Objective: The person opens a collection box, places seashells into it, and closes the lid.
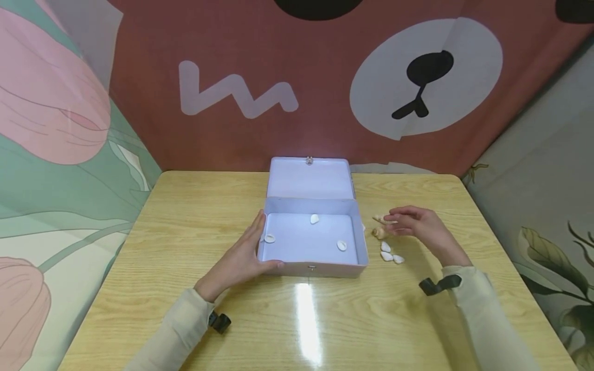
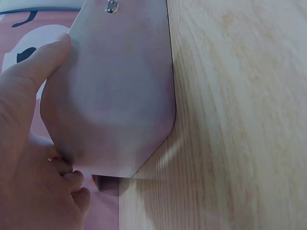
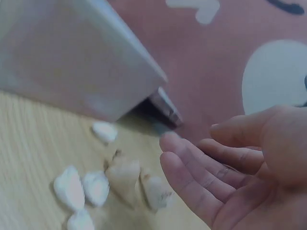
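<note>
A shallow metal box [image 1: 334,270] stands on the table with its hinged lid [image 1: 306,178] raised. My left hand [image 1: 241,257] holds its near left corner, thumb along the front rim and fingers at the left side. Three small white seashells lie inside, one seashell [image 1: 314,219] toward the back. Right of the box, my right hand [image 1: 424,229] hovers over more shells with its fingers loosely extended and nothing in its grasp. Below its fingertips are a brownish whelk-like shell [image 3: 123,179] and a slender spiral shell [image 3: 157,191]. Several white seashells [image 3: 69,188] lie nearby.
The wood-grain table [image 1: 195,206] meets a red cloth backdrop [image 1: 223,139] behind the box. Printed hangings close off both sides. A small metal clasp [image 1: 309,161] sits on the lid's top edge. Both wrists wear dark straps.
</note>
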The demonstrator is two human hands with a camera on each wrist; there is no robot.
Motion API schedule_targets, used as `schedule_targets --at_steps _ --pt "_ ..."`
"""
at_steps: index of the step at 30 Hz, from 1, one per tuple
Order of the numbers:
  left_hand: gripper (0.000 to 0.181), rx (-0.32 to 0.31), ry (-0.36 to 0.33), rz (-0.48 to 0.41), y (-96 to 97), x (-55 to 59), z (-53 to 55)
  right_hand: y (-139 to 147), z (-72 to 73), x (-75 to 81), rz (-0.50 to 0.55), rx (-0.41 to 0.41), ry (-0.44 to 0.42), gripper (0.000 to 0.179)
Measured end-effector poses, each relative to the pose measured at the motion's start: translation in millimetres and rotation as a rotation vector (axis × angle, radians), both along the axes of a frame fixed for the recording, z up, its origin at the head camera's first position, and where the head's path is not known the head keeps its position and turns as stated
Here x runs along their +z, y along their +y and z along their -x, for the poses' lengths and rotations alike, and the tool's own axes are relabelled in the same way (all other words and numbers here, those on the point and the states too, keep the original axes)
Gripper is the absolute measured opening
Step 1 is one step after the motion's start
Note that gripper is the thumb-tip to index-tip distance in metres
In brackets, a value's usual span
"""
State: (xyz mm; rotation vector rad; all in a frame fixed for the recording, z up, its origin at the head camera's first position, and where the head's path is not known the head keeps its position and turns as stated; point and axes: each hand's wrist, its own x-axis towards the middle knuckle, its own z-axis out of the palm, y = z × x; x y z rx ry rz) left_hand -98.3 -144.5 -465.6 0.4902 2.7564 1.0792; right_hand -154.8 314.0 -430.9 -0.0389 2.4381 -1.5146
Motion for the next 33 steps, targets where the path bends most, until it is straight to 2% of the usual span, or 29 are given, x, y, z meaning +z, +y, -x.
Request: schedule_targets --at_steps 8,12,17,26,33 --pt "0.134 0.000 0.004 0.003 -1.1 -0.1 0.3 15 5.6 -21.7 -0.008 -0.021 -0.039 0.051" --pt "0.134 -0.001 -0.004 0.003 -0.5 0.8 -0.1 16 7.4 -29.5 0.027 -0.032 -0.030 0.049" --pt "0.134 0.004 -0.008 0.003 -0.5 0.8 -0.3 16 9.2 -38.2 0.021 -0.032 -0.004 0.047" --pt "0.133 0.000 0.002 -0.002 -1.0 -0.7 0.3 11 14.4 -54.8 -0.088 -0.016 0.017 0.041" --pt "0.134 0.000 -0.002 -0.011 -1.2 -1.0 0.4 0 12.4 -51.8 -0.195 0.009 0.007 0.041"
